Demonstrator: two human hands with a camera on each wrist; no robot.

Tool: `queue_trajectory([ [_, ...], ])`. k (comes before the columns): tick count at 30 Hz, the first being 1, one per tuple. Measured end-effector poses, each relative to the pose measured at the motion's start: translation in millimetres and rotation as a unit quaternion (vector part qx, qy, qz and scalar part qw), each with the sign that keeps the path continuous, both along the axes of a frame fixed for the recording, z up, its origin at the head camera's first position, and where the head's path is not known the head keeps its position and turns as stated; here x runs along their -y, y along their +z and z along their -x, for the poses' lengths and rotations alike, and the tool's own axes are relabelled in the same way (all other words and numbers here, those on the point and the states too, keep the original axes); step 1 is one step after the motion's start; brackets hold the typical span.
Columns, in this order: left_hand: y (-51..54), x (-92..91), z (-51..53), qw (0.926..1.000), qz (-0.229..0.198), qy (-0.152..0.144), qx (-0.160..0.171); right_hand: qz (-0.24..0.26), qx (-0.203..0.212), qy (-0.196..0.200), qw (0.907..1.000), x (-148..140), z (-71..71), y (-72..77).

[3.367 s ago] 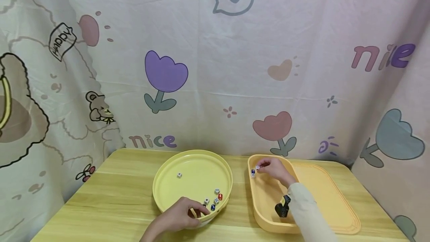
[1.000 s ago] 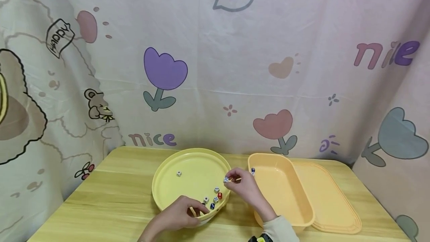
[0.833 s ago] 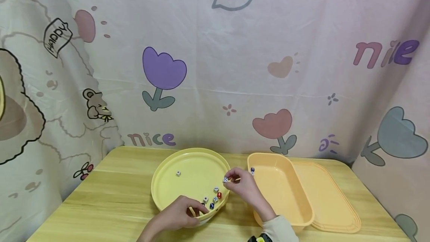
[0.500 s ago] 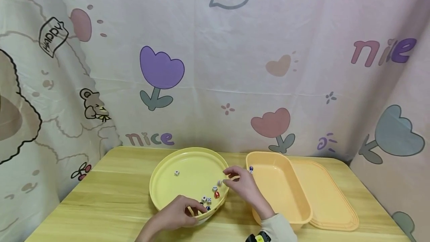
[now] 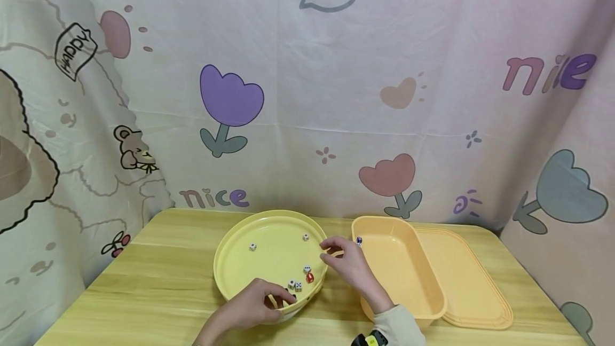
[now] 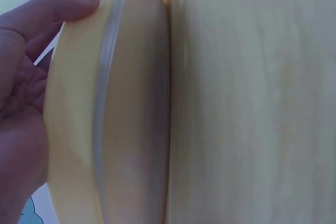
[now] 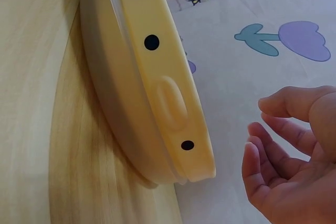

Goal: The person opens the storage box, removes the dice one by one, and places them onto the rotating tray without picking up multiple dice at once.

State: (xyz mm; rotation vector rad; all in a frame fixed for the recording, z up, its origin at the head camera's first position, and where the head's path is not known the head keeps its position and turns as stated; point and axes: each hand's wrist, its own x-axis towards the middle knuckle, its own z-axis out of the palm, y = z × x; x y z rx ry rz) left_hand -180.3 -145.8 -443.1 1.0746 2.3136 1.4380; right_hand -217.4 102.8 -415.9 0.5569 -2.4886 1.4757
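In the head view, my left hand (image 5: 257,303) grips the near rim of a round yellow tray (image 5: 276,260), thumb outside and fingers over the edge. The left wrist view shows the thumb against the tray's side wall (image 6: 79,98). My right hand (image 5: 351,266) hovers by the tray's right rim, holding nothing, its fingers loosely bent and apart; the right wrist view agrees. On the tray lie several dice: a white die (image 5: 305,236) near the back right, another white die (image 5: 252,247) at the left, and a red die (image 5: 309,277) among others near the left fingers, which partly hide some.
Right of the tray stands an orange rectangular box (image 5: 399,260), with a few dice (image 5: 359,241) at its back left edge. A flat orange lid (image 5: 473,282) lies beyond it. A patterned cloth (image 5: 307,95) hangs behind the wooden table (image 5: 144,276).
My right hand reached into the box, carried a white die to the tray and released it; it rolled to the back right. A few dice near my left fingers shifted. My left hand stayed put.
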Motion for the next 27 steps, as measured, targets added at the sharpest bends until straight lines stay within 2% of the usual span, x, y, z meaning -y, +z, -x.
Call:
queue_trajectory([
  [5,-0.7,0.1,0.1,1.0,-0.002,0.0,-0.005,-0.006,0.001,0.003,1.0,0,-0.4,-0.6],
  [16,1.9,-1.6,0.3,0.9996,0.007,0.013,0.023,-0.01,0.011,0.007,0.9999,-3,-2.9,4.2],
  [22,-0.3,-3.1,-0.2,0.9991,0.008,0.015,0.038,-0.014,0.014,-0.016,0.9997,-17,1.3,19.6],
  [27,0.9,-0.8,-0.6,0.9991,0.016,0.023,0.033,-0.047,0.003,-0.047,0.9978,-38,18.3,39.5],
])
